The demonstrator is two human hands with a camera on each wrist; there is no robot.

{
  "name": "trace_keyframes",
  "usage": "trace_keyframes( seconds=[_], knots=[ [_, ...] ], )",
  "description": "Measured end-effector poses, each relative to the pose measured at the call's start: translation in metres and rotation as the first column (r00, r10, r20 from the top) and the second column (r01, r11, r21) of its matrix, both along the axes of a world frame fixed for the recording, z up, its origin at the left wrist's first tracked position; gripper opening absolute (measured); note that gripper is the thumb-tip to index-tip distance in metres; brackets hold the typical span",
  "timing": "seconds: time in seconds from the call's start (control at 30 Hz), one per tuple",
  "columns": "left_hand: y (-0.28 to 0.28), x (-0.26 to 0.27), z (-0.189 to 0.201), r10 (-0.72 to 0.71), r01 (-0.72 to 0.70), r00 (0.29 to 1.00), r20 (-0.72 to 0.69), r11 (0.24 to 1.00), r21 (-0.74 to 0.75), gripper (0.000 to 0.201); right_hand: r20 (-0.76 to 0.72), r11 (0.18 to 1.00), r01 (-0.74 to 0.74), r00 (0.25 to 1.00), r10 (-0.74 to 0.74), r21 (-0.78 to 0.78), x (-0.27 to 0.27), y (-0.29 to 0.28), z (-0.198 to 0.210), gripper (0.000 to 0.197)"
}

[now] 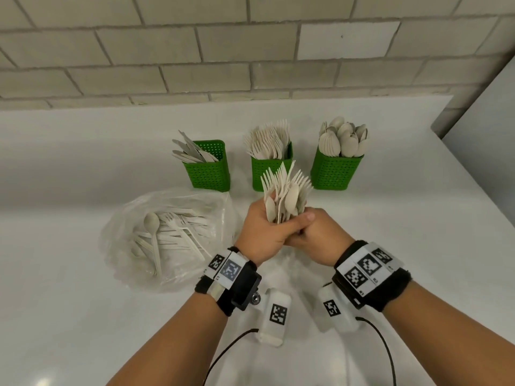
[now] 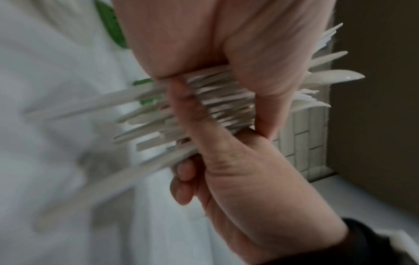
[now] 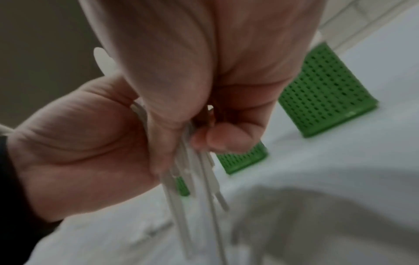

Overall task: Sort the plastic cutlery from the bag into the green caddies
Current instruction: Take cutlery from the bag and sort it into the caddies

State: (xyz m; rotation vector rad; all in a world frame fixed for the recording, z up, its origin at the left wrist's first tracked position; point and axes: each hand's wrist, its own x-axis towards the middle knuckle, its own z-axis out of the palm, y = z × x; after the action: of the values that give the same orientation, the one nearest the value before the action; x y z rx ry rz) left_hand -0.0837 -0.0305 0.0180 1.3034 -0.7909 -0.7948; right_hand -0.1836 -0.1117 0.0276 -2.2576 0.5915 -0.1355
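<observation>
Both hands grip one upright bundle of pale plastic forks and spoons (image 1: 284, 190) above the white table. My left hand (image 1: 266, 221) wraps round it from the left. My right hand (image 1: 308, 225) curls round the handles, thumb laid across. In the left wrist view the bundle (image 2: 217, 104) sits between the left hand (image 2: 249, 71) and the right hand (image 2: 226, 170). The handles (image 3: 192, 179) hang below the right hand (image 3: 215, 136). Behind stand three green caddies: knives (image 1: 207, 171), forks (image 1: 267, 174), spoons (image 1: 335, 171). The clear bag (image 1: 167, 238) of mixed cutlery lies at the left.
Two small white boxes with black-and-white markers (image 1: 274, 316) (image 1: 337, 310) lie on the table (image 1: 83, 162) near my wrists, trailing black cables. A brick wall (image 1: 250, 51) closes the back. The table's right edge (image 1: 473, 174) runs diagonally beside a grey panel.
</observation>
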Motion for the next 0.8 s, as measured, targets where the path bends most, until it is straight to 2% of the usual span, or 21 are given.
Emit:
trace_keyframes(
  seconds=[0.1, 0.3, 0.47, 0.53, 0.6, 0.67, 0.8],
  knots=[
    [0.003, -0.007, -0.015, 0.013, -0.009, 0.999, -0.044, 0.997, 0.080, 0.026, -0.090, 0.999, -0.002, 0.996, 0.006, 0.043, -0.005, 0.004, -0.005, 0.047],
    [0.004, -0.006, -0.009, -0.026, 0.025, 0.999, 0.020, 1.000, 0.005, 0.036, 0.065, 0.988, 0.129, 0.989, -0.135, 0.088, -0.005, 0.001, -0.003, 0.032],
    [-0.002, 0.008, -0.008, -0.062, 0.064, 0.996, 0.066, 0.998, -0.028, 0.040, 0.077, 0.995, 0.084, 0.994, -0.080, -0.047, 0.001, -0.007, 0.000, 0.043],
    [-0.004, 0.011, -0.016, -0.089, 0.090, 0.993, 0.078, 0.996, -0.007, 0.046, 0.026, 0.988, 0.066, 0.998, -0.063, -0.137, 0.002, -0.007, -0.003, 0.040],
    [-0.004, 0.007, -0.027, -0.088, 0.084, 0.994, 0.063, 0.995, 0.060, 0.050, -0.069, 0.988, 0.033, 0.997, -0.044, -0.149, 0.002, -0.005, -0.008, 0.037],
    [-0.003, 0.005, -0.032, -0.058, 0.052, 0.996, 0.065, 0.995, 0.089, 0.042, -0.101, 0.992, 0.047, 0.993, -0.059, -0.119, 0.002, -0.005, -0.009, 0.034],
    [-0.004, 0.011, -0.038, -0.025, 0.021, 0.999, 0.039, 0.996, 0.092, 0.033, -0.054, 0.995, 0.079, 0.995, -0.082, -0.061, -0.001, -0.009, -0.013, 0.026]
  ],
)
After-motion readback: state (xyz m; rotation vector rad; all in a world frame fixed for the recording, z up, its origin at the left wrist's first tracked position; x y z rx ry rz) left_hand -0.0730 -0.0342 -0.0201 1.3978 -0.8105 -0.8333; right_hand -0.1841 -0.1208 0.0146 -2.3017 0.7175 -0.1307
